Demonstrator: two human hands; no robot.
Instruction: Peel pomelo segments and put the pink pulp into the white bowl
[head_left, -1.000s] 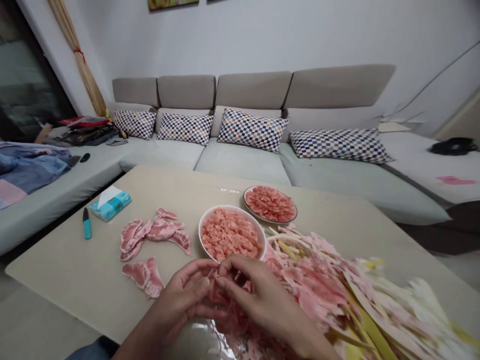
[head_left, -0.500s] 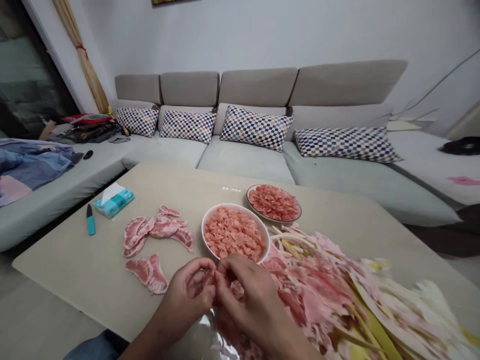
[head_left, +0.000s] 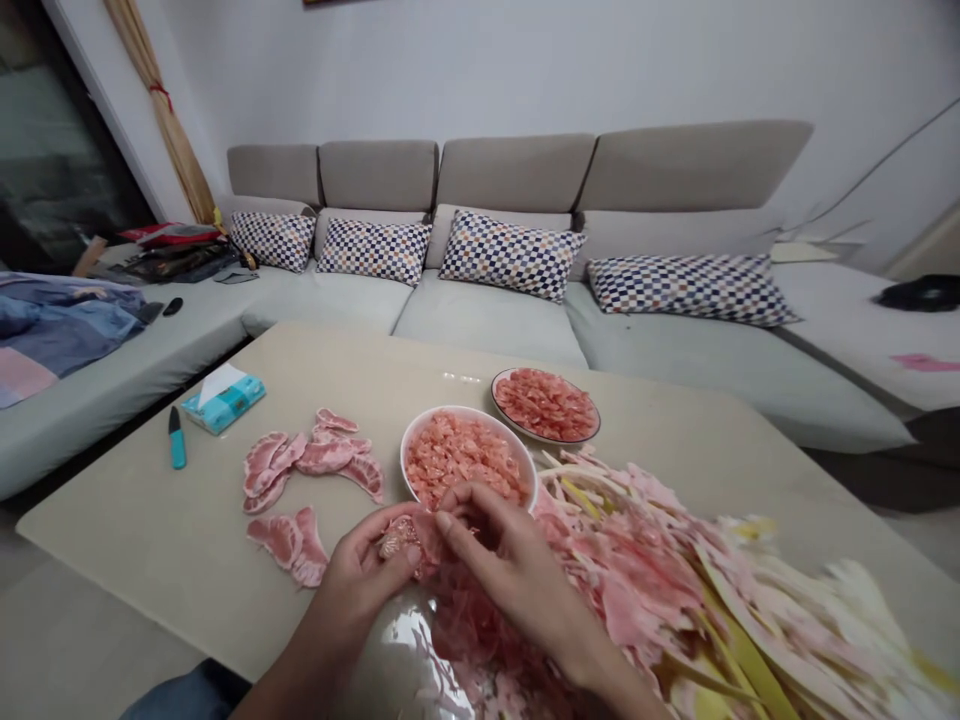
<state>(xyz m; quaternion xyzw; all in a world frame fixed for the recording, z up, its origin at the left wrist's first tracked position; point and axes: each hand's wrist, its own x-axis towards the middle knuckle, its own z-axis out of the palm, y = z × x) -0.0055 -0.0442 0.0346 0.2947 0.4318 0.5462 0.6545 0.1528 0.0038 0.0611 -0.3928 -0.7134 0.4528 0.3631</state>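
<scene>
Just in front of the white bowl (head_left: 531,497), my left hand (head_left: 360,572) is closed around a pink pomelo segment (head_left: 399,540). My right hand (head_left: 510,560) pinches the thin pink membrane (head_left: 430,540) at the segment's right side, fingertips close to the left ones. Peeled pomelo pulp (head_left: 465,455) heaps up in the bowl, right behind my hands. Left of my left hand lie several unpeeled pomelo segments (head_left: 330,457). A large pile of pink membranes and rind (head_left: 637,570) spreads under and to the right of my right hand.
Behind the bowl stands a dark-rimmed plate (head_left: 596,430) of red pulp. A tissue pack (head_left: 225,400) and a teal-handled knife (head_left: 177,445) lie at the table's left. Beyond the table (head_left: 330,365) is a grey sofa (head_left: 480,320) with checked cushions (head_left: 510,255).
My hands have moved slightly apart and the left one has turned, so more of the segment's pulp shows. The membrane now stretches between the two hands. The view has shifted a little.
</scene>
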